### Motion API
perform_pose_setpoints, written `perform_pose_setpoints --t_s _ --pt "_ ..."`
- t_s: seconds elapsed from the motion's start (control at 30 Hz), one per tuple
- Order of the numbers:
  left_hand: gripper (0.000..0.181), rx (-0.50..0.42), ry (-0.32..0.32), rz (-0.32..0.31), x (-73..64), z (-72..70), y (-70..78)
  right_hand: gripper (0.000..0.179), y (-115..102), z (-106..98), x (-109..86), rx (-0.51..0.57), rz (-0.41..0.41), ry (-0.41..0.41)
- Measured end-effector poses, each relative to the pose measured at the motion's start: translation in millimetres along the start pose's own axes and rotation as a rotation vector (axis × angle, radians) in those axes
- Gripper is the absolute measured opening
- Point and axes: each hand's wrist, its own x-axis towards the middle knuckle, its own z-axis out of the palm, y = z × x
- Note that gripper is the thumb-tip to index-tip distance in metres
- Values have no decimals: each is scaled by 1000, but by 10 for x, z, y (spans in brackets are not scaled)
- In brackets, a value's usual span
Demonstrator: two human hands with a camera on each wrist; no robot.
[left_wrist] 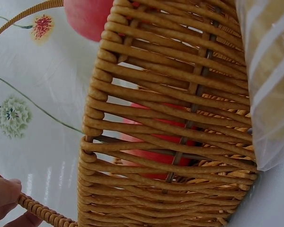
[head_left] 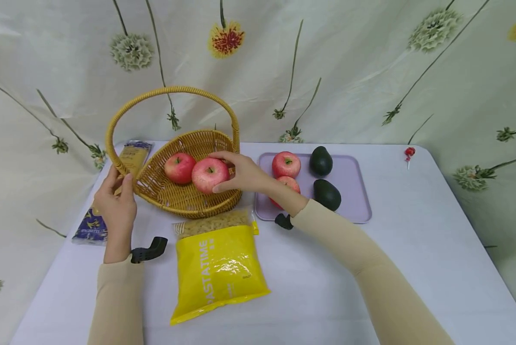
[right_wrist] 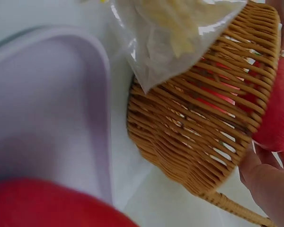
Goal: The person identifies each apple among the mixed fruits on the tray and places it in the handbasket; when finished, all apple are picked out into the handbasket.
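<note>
A wicker basket (head_left: 176,199) with a tall arched handle stands at the back left of the table. My left hand (head_left: 116,201) grips the lower left end of that handle; part of this hand (left_wrist: 7,198) also shows in the left wrist view. Over the basket's right half, my right hand (head_left: 245,173) holds a red apple (head_left: 209,175) between thumb and fingers. In the right wrist view the same apple (right_wrist: 277,111) sits at the basket's rim level. Another apple (head_left: 180,167) lies inside the basket, partly seen through the weave in the left wrist view.
Right of the basket, a lilac tray (head_left: 353,191) bears two apples (head_left: 286,164) and two avocados (head_left: 327,194). A yellow pasta bag (head_left: 219,268) lies in front of the basket. A spaghetti pack (head_left: 89,227) is at left, a red lollipop (head_left: 409,152) at the far right.
</note>
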Motion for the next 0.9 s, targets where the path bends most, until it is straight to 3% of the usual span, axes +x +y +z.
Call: perform_pose_setpoints --t_s 0.43,0.67,0.9 --pt "40 -4 5 16 -1 3 -1 74 122 266 385 -65 4 -85" --pt "41 4 2 -19 14 -8 5 72 133 336 492 -117 -32 -151" --pt "41 17 3 2 -2 -4 10 72 149 379 539 -142 -30 -182"
